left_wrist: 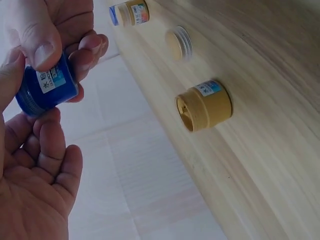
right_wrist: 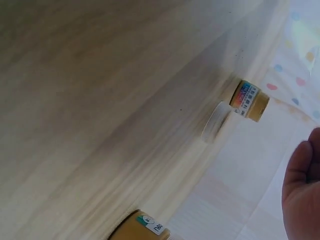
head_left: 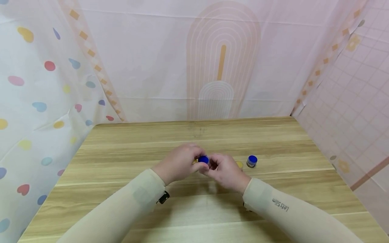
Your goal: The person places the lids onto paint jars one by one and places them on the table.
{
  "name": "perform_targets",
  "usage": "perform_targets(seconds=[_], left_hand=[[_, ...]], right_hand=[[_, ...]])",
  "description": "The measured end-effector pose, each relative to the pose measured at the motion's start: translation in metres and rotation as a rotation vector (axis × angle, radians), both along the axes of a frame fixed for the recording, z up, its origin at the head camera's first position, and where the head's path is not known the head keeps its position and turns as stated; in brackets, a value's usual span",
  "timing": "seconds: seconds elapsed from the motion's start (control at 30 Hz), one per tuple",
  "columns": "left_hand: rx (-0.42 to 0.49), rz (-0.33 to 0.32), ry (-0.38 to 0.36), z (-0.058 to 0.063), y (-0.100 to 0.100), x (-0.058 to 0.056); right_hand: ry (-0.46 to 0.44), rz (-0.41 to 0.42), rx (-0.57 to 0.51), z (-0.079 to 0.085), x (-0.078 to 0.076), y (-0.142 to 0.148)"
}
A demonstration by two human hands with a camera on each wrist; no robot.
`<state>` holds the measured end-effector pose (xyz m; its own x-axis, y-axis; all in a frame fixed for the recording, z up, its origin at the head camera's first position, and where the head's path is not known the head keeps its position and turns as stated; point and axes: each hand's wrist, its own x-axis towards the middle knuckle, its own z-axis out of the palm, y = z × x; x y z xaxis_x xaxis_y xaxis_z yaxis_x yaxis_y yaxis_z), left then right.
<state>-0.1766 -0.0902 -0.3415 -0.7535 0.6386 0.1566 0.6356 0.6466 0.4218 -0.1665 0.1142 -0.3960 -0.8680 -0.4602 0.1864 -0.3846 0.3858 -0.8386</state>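
Both hands hold a small blue paint jar (head_left: 204,159) above the table. My left hand (head_left: 181,163) grips it between thumb and fingers. From the other side, my right hand (head_left: 226,171) has its thumb and fingers on the same jar. Its label shows in the left wrist view, where the blue jar (left_wrist: 47,85) lies tilted; whether it has a lid on is not clear. Near the left hand stands an uncapped ochre paint jar (left_wrist: 207,106). In the right wrist view only part of the right hand (right_wrist: 305,187) shows, at the edge.
A yellow lid (head_left: 239,164) with a clear rim lies behind the right hand. Farther right stands another ochre paint jar with a blue lid (head_left: 252,160). The wooden table (head_left: 152,135) meets patterned cloth walls at its back and sides.
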Motion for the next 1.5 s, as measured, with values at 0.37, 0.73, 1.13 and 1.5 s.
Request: perform_targets(seconds=[0.37, 0.73, 1.13, 1.5], left_hand=[[0.081, 0.062, -0.096, 0.0023, -0.003, -0.0054], [0.037, 0.032, -0.072, 0.0009, 0.0007, -0.0039], [0.009, 0.013, -0.027, -0.0027, 0.0016, -0.0039], [0.01, 0.063, -0.056, -0.0075, -0.0001, -0.0049]], right_hand=[[-0.011, -0.064, 0.019, 0.0045, -0.0011, 0.0019], [-0.004, -0.005, 0.001, 0.0032, 0.0006, 0.0018], [0.018, -0.011, -0.001, -0.0016, 0.0007, 0.0014], [0.008, -0.082, 0.081, 0.0008, -0.0031, 0.0029]])
